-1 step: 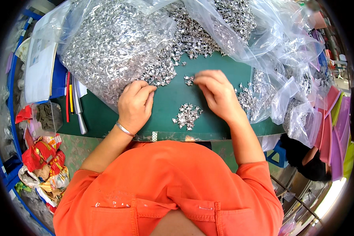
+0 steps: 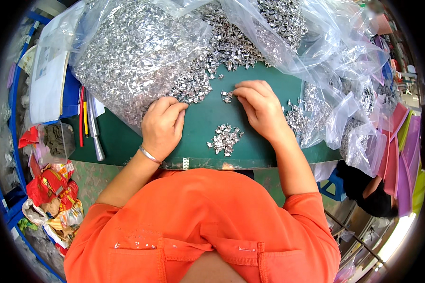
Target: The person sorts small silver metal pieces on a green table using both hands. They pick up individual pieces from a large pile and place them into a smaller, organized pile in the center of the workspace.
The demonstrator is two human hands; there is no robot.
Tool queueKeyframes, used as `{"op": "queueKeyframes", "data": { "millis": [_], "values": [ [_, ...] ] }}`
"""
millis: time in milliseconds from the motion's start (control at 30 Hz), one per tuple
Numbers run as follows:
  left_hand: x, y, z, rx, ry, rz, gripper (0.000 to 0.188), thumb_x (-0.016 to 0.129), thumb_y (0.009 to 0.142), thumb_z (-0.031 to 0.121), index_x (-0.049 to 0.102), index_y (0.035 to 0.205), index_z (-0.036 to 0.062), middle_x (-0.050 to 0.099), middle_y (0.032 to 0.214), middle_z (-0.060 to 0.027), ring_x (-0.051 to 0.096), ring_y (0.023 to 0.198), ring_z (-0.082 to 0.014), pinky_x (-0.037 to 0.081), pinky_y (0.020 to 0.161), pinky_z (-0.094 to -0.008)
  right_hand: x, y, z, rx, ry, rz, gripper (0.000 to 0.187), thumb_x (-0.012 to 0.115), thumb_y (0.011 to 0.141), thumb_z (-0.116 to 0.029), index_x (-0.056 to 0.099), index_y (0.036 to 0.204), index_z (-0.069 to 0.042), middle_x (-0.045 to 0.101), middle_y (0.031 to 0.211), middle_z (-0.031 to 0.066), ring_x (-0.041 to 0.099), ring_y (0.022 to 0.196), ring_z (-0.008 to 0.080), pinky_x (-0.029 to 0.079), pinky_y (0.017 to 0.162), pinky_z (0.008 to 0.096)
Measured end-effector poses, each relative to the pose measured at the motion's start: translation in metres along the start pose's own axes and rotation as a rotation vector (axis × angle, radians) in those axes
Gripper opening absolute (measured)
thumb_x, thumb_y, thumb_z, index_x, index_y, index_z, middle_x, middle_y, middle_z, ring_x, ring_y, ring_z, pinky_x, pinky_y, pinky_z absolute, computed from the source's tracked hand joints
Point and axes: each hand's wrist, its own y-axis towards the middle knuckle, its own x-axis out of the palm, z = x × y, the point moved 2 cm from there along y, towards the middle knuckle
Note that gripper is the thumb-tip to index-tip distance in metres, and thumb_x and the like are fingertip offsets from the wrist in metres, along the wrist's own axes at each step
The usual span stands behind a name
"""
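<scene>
My left hand (image 2: 163, 126), with a metal bangle at its wrist, rests on the green table at the edge of a big heap of small shiny metal pieces (image 2: 191, 89). Its fingers are curled and closed; what they hold, if anything, is hidden. My right hand (image 2: 262, 111) is bent over the table, fingers together and curled, the tips beside a few loose metal pieces (image 2: 227, 96). Whether a piece is pinched there I cannot make out. Between my hands and nearer to me lies a small separate pile of the same pieces (image 2: 225, 140).
Clear plastic bags (image 2: 141, 56) cover much of the heap, and more bags (image 2: 335, 108) with pieces lie at right. On the left are papers (image 2: 49, 70), pens (image 2: 83, 113), a metal rod (image 2: 95, 137) and a clear tub (image 2: 56, 141). Coloured bins (image 2: 401, 160) stand far right.
My right hand's fingers, blurred before, are now sharp and have shifted very slightly. The left hand and the piles look the same.
</scene>
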Motion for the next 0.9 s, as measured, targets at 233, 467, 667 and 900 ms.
{"op": "queueKeyframes", "data": {
  "millis": [233,467,667,900],
  "values": [
    [-0.001,-0.001,-0.001,-0.001,0.002,0.003,0.015,0.073,0.081,-0.001,0.073,0.095,0.0036,0.065,0.094,-0.0106,0.065,0.085,-0.0316,0.052,0.075,-0.0402,-0.013,-0.02,0.012,0.235,0.286,-0.102,0.01,0.07,0.085,0.005,0.068,0.093,0.0,0.069,0.094,0.0122,0.068,0.087,0.0298,0.055,0.077,0.037],
    [0.0,0.001,-0.001,0.001,-0.011,-0.005,0.015,0.073,0.082,-0.001,0.073,0.095,0.0035,0.066,0.093,-0.0106,0.065,0.084,-0.0315,0.052,0.074,-0.04,0.001,-0.024,0.005,0.27,0.094,-0.052,0.018,0.072,0.084,0.003,0.067,0.099,-0.003,0.068,0.096,0.0119,0.065,0.09,0.0318,0.053,0.081,0.0401],
    [0.0,0.001,0.0,0.002,-0.012,-0.005,0.015,0.073,0.082,-0.002,0.073,0.095,0.0032,0.065,0.093,-0.0108,0.065,0.084,-0.0315,0.052,0.074,-0.04,0.005,-0.028,0.004,0.097,0.059,-0.073,0.017,0.071,0.08,0.008,0.066,0.093,-0.003,0.068,0.095,0.0096,0.064,0.092,0.0316,0.053,0.08,0.0399],
    [-0.001,0.001,0.0,0.011,-0.011,0.002,0.015,0.073,0.082,-0.002,0.072,0.096,0.0029,0.065,0.093,-0.011,0.065,0.084,-0.0316,0.052,0.074,-0.04,-0.013,-0.033,0.012,0.442,0.213,0.052,0.016,0.07,0.085,0.006,0.068,0.1,-0.001,0.069,0.095,0.013,0.069,0.09,0.0298,0.056,0.08,0.0358]
  ]
}}
